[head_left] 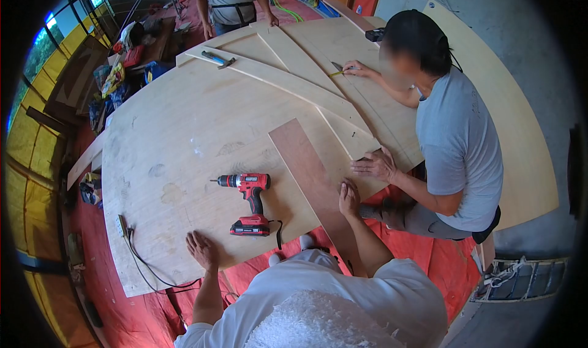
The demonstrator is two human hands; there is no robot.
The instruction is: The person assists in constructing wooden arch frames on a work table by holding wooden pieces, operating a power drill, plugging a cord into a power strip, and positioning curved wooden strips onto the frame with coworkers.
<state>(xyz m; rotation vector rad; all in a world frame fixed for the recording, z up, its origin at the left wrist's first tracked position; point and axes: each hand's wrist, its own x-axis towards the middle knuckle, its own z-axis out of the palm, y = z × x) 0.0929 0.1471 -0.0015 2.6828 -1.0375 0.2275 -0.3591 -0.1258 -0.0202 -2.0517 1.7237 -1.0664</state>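
Observation:
My left hand (201, 249) lies flat on the near edge of a large plywood sheet (177, 121), fingers spread. My right hand (349, 198) is curled at the right edge of a long reddish-brown board (306, 164), which slants across the plywood and past its near edge. Between my hands a red and black cordless drill (250, 195) lies on its side, bit pointing left. Beyond the board lies a frame of pale wooden strips (294, 87) with a blue-handled hammer (217, 59) on it.
A co-worker (459, 139) leans in from the right, one hand (376, 165) on the frame's corner, the other (358, 70) holding a thin tool. Another person (233, 5) stands at the far edge. A power strip (121, 225) with black cables lies at the left.

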